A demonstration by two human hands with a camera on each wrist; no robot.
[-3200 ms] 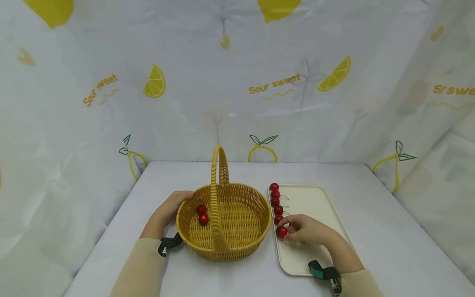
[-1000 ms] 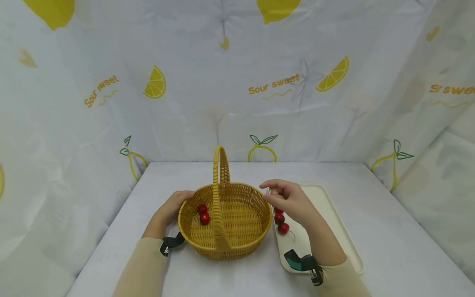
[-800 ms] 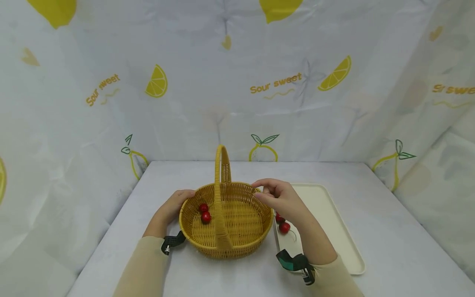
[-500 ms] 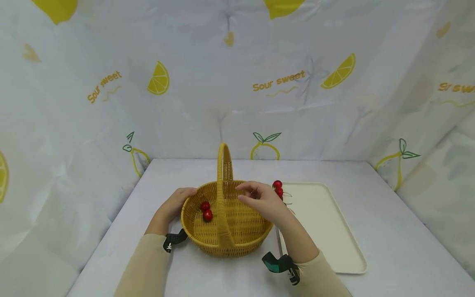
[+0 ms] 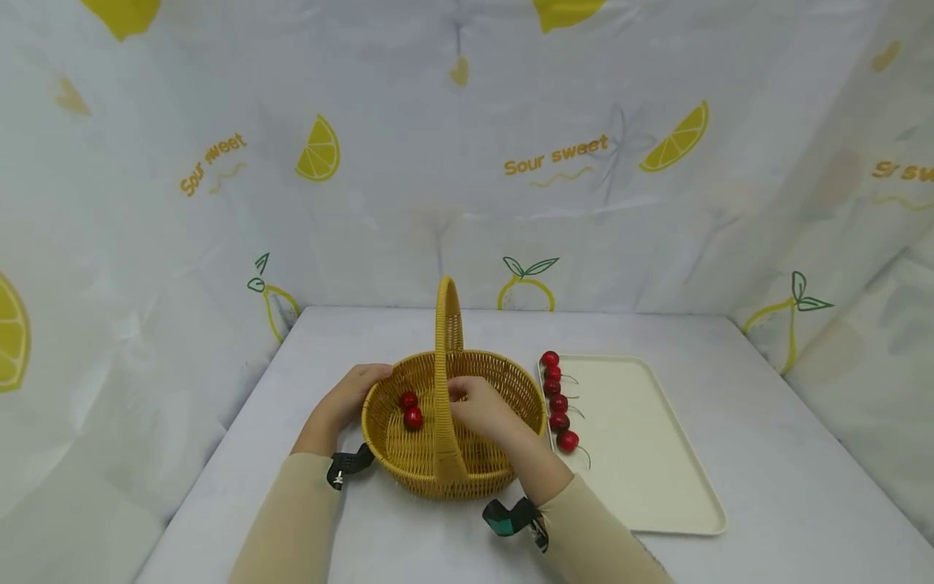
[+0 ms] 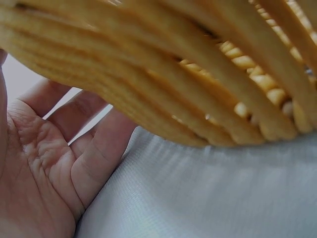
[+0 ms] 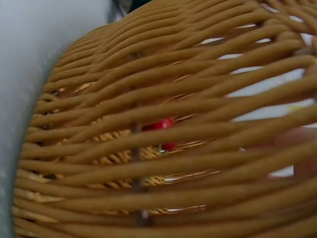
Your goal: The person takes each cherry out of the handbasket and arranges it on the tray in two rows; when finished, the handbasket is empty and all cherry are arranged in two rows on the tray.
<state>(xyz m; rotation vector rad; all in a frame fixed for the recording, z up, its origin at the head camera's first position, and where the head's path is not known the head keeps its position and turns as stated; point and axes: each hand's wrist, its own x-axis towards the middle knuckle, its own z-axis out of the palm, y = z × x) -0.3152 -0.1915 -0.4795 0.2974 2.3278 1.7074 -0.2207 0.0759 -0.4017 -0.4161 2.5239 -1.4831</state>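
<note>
A yellow wicker basket (image 5: 416, 478) with a tall arched handle (image 5: 442, 381) stands on the table. My left hand (image 5: 349, 399) holds it at its left side, a digit over the rim; in the left wrist view the other fingers (image 6: 101, 148) lie along the outside of the weave. Two red cherries, one farther back (image 5: 409, 400) and one nearer (image 5: 413, 418), lie inside, left of the handle. My right hand (image 5: 481, 408) reaches into the basket from the right, fingertips hidden behind the handle, with no cherry visible in it. Through the weave, the right wrist view shows a red cherry (image 7: 163, 124).
A cream rectangular tray (image 5: 642, 446) lies right of the basket. Several cherries (image 5: 559, 403) with thin stems line its left edge in a row. A white lemon-print cloth (image 5: 409, 162) hangs behind the table (image 5: 409, 551).
My right hand has left the nearest cherry of the tray's row and moved left over the basket rim, down inside to the handle. The left hand keeps its place on the basket.
</note>
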